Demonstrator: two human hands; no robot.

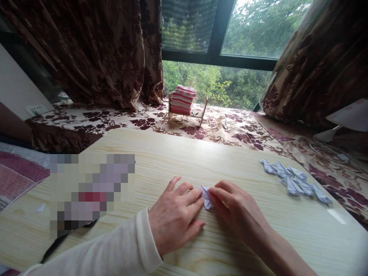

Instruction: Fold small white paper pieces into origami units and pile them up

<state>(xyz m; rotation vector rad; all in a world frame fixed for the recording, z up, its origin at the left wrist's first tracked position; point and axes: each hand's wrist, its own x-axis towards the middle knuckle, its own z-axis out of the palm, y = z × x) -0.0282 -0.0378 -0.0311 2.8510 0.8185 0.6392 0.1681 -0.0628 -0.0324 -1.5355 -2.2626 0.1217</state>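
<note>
White paper (pixel 206 201) could skew or tear if your right hand (pixel 237 202) tugs while your left hand (pixel 178 209) presses. Between them on the table (pixel 161 159), near six o'clock in view, it looks small, creased and pointed; right fingers pinch its edge, left fingers lie loosely spread against it.

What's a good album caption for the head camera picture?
Left hand and right hand touch a folded paper on the table; other folded papers lie farther right.
</note>
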